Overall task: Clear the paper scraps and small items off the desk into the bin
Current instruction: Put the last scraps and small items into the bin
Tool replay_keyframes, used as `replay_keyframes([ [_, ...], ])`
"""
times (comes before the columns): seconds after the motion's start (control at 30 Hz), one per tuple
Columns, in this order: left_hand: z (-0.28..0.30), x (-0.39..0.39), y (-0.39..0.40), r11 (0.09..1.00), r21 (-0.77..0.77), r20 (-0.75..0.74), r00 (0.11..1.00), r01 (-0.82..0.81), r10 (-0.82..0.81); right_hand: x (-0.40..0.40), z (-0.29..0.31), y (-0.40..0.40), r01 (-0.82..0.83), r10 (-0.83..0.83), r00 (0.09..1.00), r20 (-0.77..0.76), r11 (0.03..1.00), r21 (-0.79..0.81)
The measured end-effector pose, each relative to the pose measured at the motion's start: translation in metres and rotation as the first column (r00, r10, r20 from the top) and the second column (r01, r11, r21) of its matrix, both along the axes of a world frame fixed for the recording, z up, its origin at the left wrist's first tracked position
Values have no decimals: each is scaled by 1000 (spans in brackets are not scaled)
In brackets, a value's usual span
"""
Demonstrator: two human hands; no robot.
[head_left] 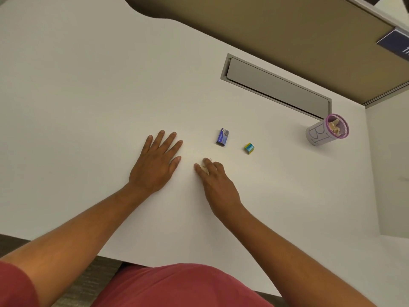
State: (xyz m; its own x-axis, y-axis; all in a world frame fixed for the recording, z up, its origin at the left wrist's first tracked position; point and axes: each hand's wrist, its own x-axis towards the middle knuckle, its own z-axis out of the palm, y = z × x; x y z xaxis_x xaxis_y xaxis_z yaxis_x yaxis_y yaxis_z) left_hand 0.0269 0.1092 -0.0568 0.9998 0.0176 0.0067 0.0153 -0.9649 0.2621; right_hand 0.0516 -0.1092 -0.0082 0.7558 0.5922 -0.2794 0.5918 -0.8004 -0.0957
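My left hand (157,161) lies flat on the white desk (88,96), fingers spread, holding nothing. My right hand (215,180) rests beside it with thumb and fingers pinched around a small pale paper scrap (205,168), mostly hidden under the fingers. Beyond the right hand a small blue box (222,137) lies on the desk, and a tiny green and yellow box (249,148) sits to its right. The bin (318,135), a small grey cup with a purple rim and handwritten letters, stands at the far right with crumpled paper inside.
A grey cable hatch (276,87) is set into the desk behind the boxes. A tan partition wall (276,29) runs along the desk's far edge. The desk's right edge lies just past the bin.
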Motion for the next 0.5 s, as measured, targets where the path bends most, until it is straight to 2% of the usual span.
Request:
replay_keyframes([
  [0.17,-1,0,1,1000,-6,0,1000,6,-6,7,-2,-6,-39,37,997,65,999,29],
  [0.27,-2,-1,1,1000,-14,3,1000,8,-8,17,-6,-9,-51,44,997,67,993,103],
  [0.33,-1,-1,1,1000,-20,6,1000,10,-10,24,-9,-9,29,-36,999,32,981,191],
  [0.37,0,-1,0,1000,-22,11,1000,11,-11,26,-9,-9,140,-143,990,-10,950,280],
  [0.4,1,-1,0,1000,-29,17,1000,11,-10,29,-8,-9,303,-290,953,-92,872,385],
  [0.43,1,-1,0,999,-46,27,1000,5,-4,31,-6,-10,483,-436,874,-213,736,475],
  [0.5,3,-1,-2,994,-110,62,998,-22,29,37,-2,-19,772,-586,625,-516,368,518],
])
